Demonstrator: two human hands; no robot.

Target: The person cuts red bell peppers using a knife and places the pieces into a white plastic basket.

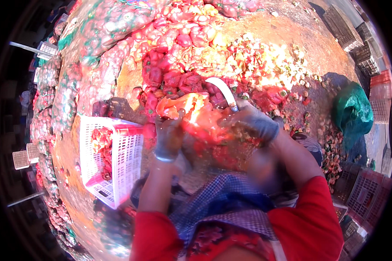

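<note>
Pepper [191,107] lay mid-frame, apparently pinched in the fingers of the left hand [169,134], while the right hand [258,124] gripped a curved knife [222,90]. Clean work seemed to call for steady flesh and left fingers clear of the edge; blur and glare hid the right fingertips and any cut.

Left hand [168,135]: gloved, fingers curled | left forearm [155,187]: reaching toward the far side | right hand [258,122]: gloved, closed in a grip, apart from left hand | right forearm [297,160]: slanting from near right toward far left
</note>
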